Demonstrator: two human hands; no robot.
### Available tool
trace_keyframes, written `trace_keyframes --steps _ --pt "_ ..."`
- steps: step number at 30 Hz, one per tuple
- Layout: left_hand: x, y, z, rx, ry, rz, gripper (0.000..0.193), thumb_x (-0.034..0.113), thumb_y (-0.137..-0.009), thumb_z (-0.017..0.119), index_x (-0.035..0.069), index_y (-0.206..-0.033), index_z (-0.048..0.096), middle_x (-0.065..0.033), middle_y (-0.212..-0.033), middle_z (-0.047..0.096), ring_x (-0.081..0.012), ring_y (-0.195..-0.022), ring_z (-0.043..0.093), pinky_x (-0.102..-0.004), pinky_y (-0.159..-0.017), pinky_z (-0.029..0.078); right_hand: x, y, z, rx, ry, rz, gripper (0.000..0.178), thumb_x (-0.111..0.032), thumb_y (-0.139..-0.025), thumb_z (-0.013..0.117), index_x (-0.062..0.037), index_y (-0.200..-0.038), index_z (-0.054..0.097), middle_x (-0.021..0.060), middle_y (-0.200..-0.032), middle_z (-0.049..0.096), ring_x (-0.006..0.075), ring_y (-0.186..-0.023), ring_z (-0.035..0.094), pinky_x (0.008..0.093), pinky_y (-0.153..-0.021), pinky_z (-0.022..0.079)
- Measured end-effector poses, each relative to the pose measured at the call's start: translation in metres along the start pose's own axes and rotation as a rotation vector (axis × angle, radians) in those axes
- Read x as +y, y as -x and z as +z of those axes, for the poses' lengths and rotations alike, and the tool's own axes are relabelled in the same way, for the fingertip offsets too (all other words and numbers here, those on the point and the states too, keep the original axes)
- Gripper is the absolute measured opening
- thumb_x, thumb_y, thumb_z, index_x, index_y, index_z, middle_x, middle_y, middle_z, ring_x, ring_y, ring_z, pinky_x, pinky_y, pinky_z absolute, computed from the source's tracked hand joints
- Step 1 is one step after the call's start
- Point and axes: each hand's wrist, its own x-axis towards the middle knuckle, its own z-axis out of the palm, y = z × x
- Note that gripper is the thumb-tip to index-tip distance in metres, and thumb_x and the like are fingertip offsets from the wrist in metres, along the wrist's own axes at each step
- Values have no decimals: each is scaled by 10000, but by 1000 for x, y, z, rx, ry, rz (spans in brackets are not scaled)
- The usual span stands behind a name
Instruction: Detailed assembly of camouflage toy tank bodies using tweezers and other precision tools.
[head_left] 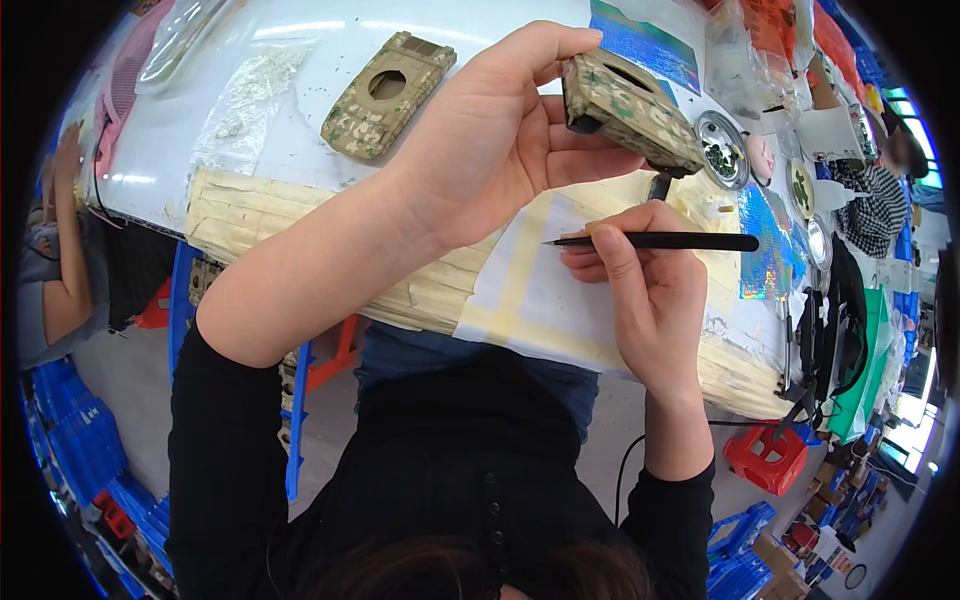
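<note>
Clearly, your left hand (500,130) holds a toy tank body (635,115) up over the table, thumb on its top edge and fingers curled beneath. Your right hand (645,270) pinches black tweezers (690,241) like a pen, with the thin tip pointing left, below the tank body and apart from it; whether the tip grips anything is too small to tell. Camouflage colour already covers what shows of the held piece, so the painting looks done, while the round opening in its top is unfilled. Under your hands lies white paper (585,310) crossed by pale tape. Just beyond the raised piece, a round metal dish (715,128) holds small dark green bits (720,160), which seem to be parts not yet used; you cannot tell from here how many belong on this body, or whether any are on it. Farther left on the table (480,20), a second tank body (362,122) rests, likewise patterned and open on top, so it seems equally unfinished.
</note>
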Motion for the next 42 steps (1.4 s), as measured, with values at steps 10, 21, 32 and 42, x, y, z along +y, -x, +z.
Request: trace_keyframes --steps 10,21,32,42 --pt "1 0 -1 3 -9 -8 369 312 -914 485 -19 -1072 525 -152 -994 626 -218 -904 645 -340 -849 541 -2 1 -4 5 -72 5 122 -75 -928 539 43 -898 537 82 -764 632 124 -722 650 229 -664 533" --pt "8 1 8 72 -92 -100 504 337 -954 373 -89 -1202 482 -288 -1120 581 -273 -936 654 -264 -755 565 -36 14 -47 129 -163 -203 149 -88 -930 528 60 -943 517 173 -841 638 192 -733 662 269 -657 556" --pt "9 4 12 -6 -92 -300 483 315 -948 363 -40 -1263 453 -240 -1134 591 -304 -890 657 -345 -768 562 -60 -19 -65 14 -185 -306 236 -176 -955 499 58 -945 530 154 -823 643 169 -721 661 251 -663 543" --pt "19 10 27 10 -256 -328 458 288 -975 344 101 -1392 323 -138 -1181 568 -303 -856 668 -327 -625 587 -57 -23 -62 -19 -221 -420 209 -157 -960 475 49 -948 507 159 -875 615 205 -783 665 268 -696 550"
